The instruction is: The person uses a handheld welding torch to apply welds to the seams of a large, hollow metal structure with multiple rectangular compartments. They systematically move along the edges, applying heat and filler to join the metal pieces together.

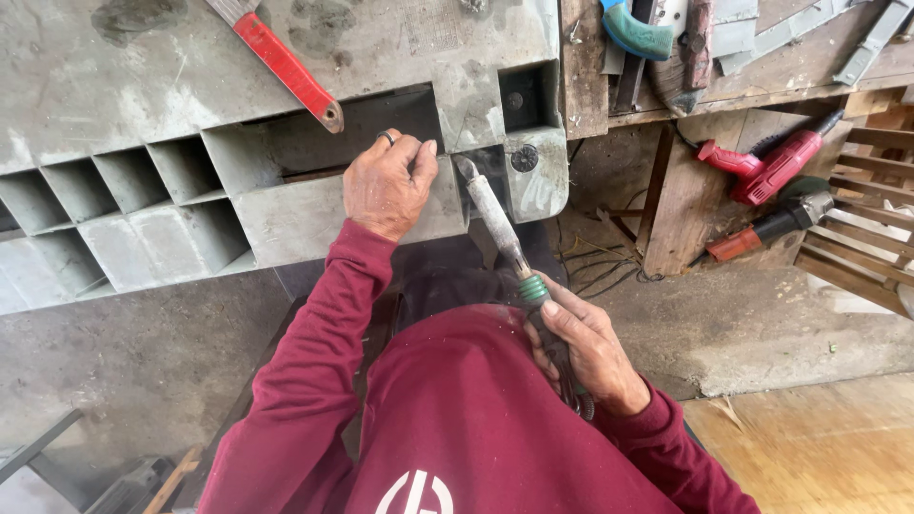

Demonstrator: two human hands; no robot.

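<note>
Item: grey plastic pallet point(286, 214), ribbed with open cells, scuffed and stained; its left and upper parts run out of view.

Soldering iron point(495, 217): long pale shaft, green collar, dark handle. Its tip touches the pallet's near edge by a dark scorched patch, just right of the left hand; the handle end is hidden in the right hand.

Left hand point(386, 186): ring on one finger, fingers curled loosely and pressed against the pallet's edge, gripping nothing.

Right hand point(590, 352): closed around the soldering iron's handle, below and right of the pallet.

Red-handled tool point(286, 65): lies on the pallet's top, upper end cut off.

Red power tools point(771, 167): right of the pallet, under a wooden table point(666, 100); types unclear.

Maroon sweatshirt point(457, 419): white emblem, partly cut off.
</note>
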